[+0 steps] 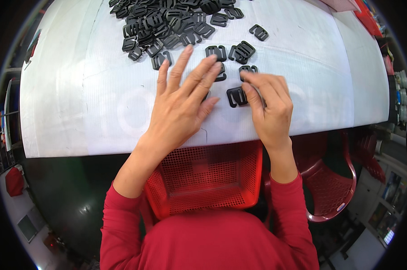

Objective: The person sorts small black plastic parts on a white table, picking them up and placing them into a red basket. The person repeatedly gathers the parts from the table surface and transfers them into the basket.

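Black plastic strap buckles lie on a white-covered table [104,112]. My left hand [176,103] is spread flat just above the tabletop, fingers apart and slightly blurred, partly hiding a buckle [220,72] by its fingertips. To the right, my right hand [272,101] is closed, thumb and forefinger drawn together. Its thumb meets the edge of one buckle [232,96], while the forefinger covers part of another buckle [248,69]. Whatever sits between those fingertips is hidden. Just beyond are a single buckle [216,53] and an overlapping pair [242,51].
A big heap of buckles [154,22] covers the far left-centre of the table, with one stray buckle [259,32] to its right. Below the table's near edge, a red perforated basket [203,177] is in front of me. A dark red plastic chair [327,189] stands at right.
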Motion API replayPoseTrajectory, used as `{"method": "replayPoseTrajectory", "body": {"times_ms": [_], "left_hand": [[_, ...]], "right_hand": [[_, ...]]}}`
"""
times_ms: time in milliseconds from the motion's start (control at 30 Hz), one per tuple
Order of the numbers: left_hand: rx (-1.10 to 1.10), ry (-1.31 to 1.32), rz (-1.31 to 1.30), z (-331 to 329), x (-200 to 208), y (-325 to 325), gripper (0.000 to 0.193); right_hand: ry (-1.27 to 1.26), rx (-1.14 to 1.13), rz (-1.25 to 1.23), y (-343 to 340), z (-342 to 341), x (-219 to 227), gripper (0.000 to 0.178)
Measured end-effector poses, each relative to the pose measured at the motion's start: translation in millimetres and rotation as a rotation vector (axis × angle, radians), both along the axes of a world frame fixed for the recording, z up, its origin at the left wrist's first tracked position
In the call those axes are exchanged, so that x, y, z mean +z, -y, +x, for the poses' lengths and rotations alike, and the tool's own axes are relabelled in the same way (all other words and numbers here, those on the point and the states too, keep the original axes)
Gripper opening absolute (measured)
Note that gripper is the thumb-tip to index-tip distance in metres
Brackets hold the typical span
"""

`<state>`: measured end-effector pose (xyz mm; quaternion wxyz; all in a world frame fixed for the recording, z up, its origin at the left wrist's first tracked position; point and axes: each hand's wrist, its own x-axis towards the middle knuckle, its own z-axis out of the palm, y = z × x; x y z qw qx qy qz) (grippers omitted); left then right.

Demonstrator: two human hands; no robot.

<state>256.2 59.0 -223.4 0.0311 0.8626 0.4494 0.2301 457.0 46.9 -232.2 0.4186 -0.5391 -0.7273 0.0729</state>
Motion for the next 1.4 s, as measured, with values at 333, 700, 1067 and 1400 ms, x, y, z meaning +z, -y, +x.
{"method": "replayPoseTrajectory", "body": {"times_ms": [333,700,1067,1400], "left_hand": [[-0.010,0.190,-0.030,-4.4,-9.0,1.6,0.018],[0.070,0.291,0.040,-4.6,-10.8,-1.0,0.023],[0.064,0.293,0.068,-6.7,-8.4,0.3,0.025],[0.213,0.328,-0.017,-60.5,3.5,31.1,0.029]], "right_hand": [[0.139,-0.009,0.031,-15.4,4.5,-4.2,0.037],[0.286,-0.031,-0.065,-15.9,2.3,-3.3,0.032],[0.688,-0.094,-0.180,18.9,48.4,22.9,0.031],[0.876,-0.339,-0.734,159.3,134.0,65.9,0.031]]}}
